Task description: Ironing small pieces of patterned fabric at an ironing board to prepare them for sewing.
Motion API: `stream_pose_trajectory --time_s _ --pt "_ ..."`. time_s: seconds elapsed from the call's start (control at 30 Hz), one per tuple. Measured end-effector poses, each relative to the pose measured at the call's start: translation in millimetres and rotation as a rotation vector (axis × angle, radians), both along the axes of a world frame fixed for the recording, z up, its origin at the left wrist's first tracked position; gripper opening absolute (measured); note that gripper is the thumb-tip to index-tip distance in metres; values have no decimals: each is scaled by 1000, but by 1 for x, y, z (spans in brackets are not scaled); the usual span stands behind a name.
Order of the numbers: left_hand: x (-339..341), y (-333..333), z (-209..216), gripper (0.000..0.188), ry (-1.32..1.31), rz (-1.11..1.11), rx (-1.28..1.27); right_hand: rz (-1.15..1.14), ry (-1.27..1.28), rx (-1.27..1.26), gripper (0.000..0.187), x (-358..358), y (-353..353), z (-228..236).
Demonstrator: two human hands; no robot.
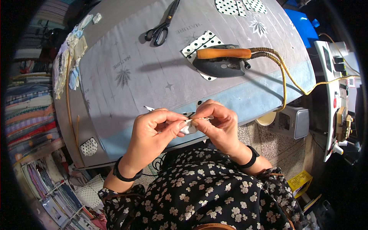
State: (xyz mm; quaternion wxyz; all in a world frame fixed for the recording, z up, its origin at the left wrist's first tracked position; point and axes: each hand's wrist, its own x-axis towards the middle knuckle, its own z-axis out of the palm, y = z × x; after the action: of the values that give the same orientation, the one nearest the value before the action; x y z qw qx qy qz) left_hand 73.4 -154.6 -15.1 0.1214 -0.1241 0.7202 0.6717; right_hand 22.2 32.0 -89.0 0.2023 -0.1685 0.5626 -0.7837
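Close to the near edge of the ironing table, my left hand and my right hand meet, pinching a small white fabric piece between thumbs and fingers. Black-dotted cloth shows just beyond the fingertips, and a white tip sticks out past my left hand. Most of the piece is covered by my fingers. Farther off, an iron with an orange handle rests on a polka-dot fabric piece, hiding part of it. Black scissors lie to the iron's left.
The iron's yellow cord trails off right. More dotted pieces lie at the far edge, another dotted scrap at the near left. Cloth scraps line the left edge. Stacked fabrics fill shelves on the left.
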Motion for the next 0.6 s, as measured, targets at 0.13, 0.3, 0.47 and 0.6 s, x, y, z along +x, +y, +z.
stream_pose_trajectory --time_s 0.13,0.3,0.47,0.6 --pt "3 5 -3 5 62 43 -38 -7 49 -17 5 1 -3 3" --pt "4 14 -2 10 245 39 -326 -18 150 31 7 0 0 7" --pt "8 19 -2 12 330 -11 -398 -54 232 96 11 1 0 10" --pt "11 21 -2 16 275 6 -293 -122 353 197 11 3 -2 13"
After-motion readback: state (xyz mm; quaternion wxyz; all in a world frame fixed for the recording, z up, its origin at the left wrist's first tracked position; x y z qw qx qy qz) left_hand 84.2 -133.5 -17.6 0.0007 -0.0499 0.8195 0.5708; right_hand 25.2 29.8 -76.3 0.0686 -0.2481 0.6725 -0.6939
